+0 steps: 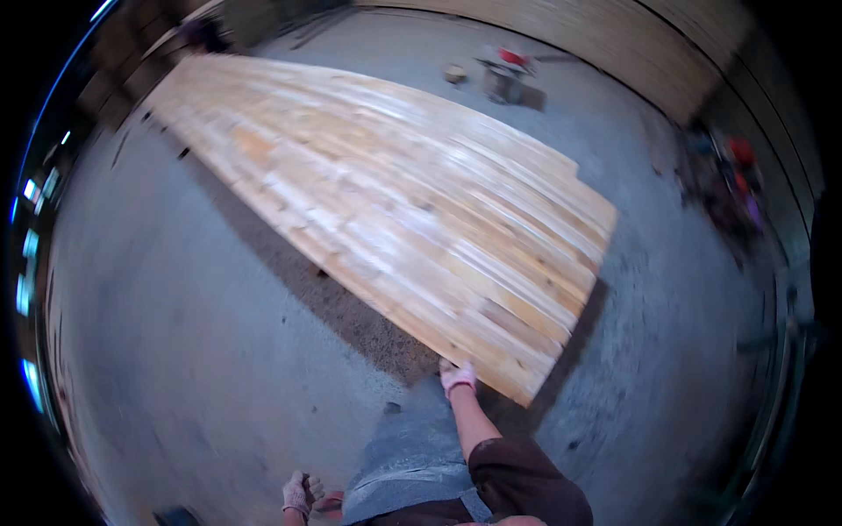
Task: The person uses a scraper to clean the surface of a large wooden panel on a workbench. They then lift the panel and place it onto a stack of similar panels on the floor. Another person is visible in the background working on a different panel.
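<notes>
A long, wide wooden panel point(386, 202), made of pale boards laid side by side, stretches from near my right side to the far left, raised a little above the floor. My right hand point(457, 375), in a pinkish-white work glove, grips the panel's near edge close to its right corner. Its fingertips are partly hidden at the edge. Down by my left side, apart from the panel, my left hand point(302, 493) wears a similar glove. Its fingers are loosely bent and somewhat apart, with nothing visible in them. A greyish apron point(412, 460) covers my front.
Grey concrete floor point(175, 351) surrounds the panel. Beyond it stand a metal bucket-like stand point(503, 85) with a red item on top and a small round tub point(454, 74). A blurred heap of red and dark items point(732, 188) lies at right. Stacked timber point(631, 53) lines the back.
</notes>
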